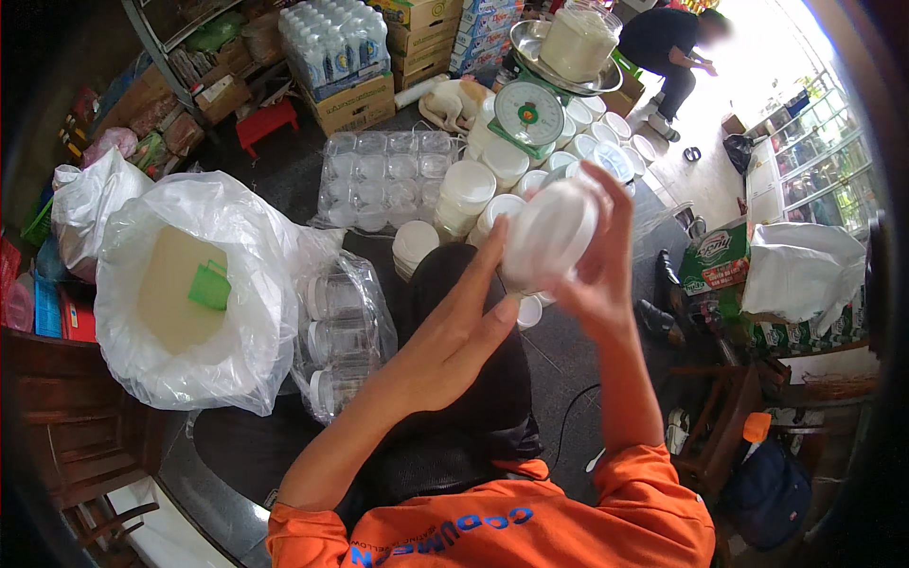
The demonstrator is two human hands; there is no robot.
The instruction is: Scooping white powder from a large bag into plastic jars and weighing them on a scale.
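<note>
1. While the right hand (604, 279) curls its fingers and thumb around one side of a white-topped jar (554, 232), the left hand (454, 346) meets the opposite side with fingers stretched out and thumb spread; whether the left fingers press or only steady it, I cannot tell.
2. The jar is held up tilted on the wearer's side of the green scale (528, 115), a little right of its dial; its outline is blurred.
3. On top of the scale, a round metal pan (530, 45) carries a clear container (579, 43) with pale contents.
4. Around the scale's base, and nearer the wearer, stand many white-lidded jars (469, 183), crowded together.
5. Left of the scale lies a pack of clear jars (386, 175) in plastic wrap.
6. Farther left of the scale and closer to the wearer, a large open plastic bag (260, 312) contains pale material and a green cup (210, 287); between this bag and the wearer's leg is a clear bag of jars (346, 336).
7. Behind and left of the scale, a dog (454, 102) lies curled beside a cardboard box (352, 104).
8. Beyond the scale to the right, another person (663, 47) in dark clothes sits bent forward.
</note>
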